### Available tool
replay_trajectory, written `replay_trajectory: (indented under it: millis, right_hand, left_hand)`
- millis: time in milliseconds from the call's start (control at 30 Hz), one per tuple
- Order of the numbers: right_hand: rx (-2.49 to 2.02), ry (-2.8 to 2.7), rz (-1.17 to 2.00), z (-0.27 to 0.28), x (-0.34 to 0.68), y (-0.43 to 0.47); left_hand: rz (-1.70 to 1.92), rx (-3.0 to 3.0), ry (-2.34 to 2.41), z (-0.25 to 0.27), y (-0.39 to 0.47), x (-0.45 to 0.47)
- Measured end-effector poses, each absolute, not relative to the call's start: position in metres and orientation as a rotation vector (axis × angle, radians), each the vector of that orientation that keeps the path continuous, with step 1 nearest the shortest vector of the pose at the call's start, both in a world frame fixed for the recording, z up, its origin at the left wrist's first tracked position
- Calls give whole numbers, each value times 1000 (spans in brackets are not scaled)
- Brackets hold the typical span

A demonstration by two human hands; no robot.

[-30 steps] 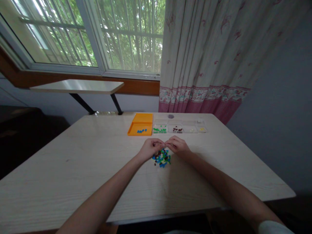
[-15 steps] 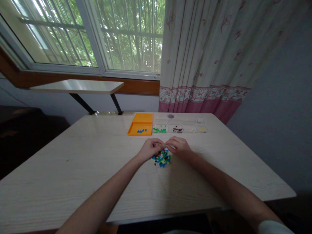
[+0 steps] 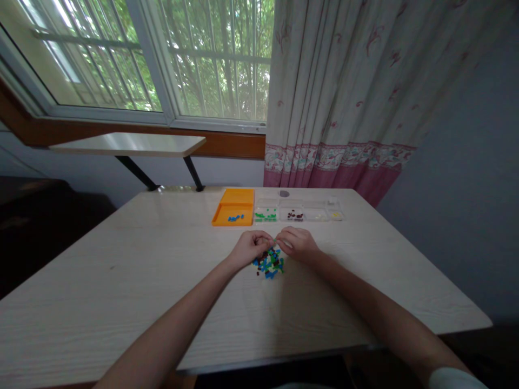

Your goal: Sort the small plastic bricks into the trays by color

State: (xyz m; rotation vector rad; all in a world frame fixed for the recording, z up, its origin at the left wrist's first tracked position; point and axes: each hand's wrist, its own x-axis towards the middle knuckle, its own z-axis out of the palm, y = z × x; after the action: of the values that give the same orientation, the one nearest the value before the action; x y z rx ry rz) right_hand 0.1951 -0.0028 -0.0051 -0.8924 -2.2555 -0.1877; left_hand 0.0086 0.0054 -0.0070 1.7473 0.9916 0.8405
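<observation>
My left hand (image 3: 252,246) is closed in a pinch above the left side of a pile of small building blocks (image 3: 271,263). Opposite it, my right hand (image 3: 297,243) is also pinched, its fingertips almost meeting those of the left. A tiny green block (image 3: 274,241) shows between the fingertips, at the right hand's grip. Whatever the left fingertips hold is too small to make out. Blue, green, dark brown and pale pieces are mixed in the pile, which lies on the table below both hands, its far edge partly hidden by them.
Beyond my hands stands an open orange box (image 3: 219,217) with several blue blocks. Beside it, a clear compartment tray (image 3: 279,216) holds green, dark brown, pale and yellow pieces in separate sections. A raised shelf (image 3: 133,143) stands at the table's back left, near the window.
Both hands stay nearly in place over the pile. A green bit now shows between the fingertips, where a pale spot was before.
</observation>
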Motion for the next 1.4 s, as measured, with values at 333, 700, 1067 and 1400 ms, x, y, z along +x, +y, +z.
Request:
replay_trajectory:
  millis: [333, 700, 1067, 1400]
  right_hand:
    - [-1058, -1443, 230, -1, 221, 11]
    - [-1022, -1464, 209, 3, 215, 1]
    - [-1070, -1627, 230, 1, 217, 8]
    - [-1342, -1941, 51, 10, 187, 65]
  left_hand:
    - [838, 1980, 1150, -11, 16, -6]
    - [814, 2081, 1187, -9, 15, -8]
    - [790, 2120, 1175, -6, 13, -7]
    - [783, 2147, 1174, -5, 12, -8]
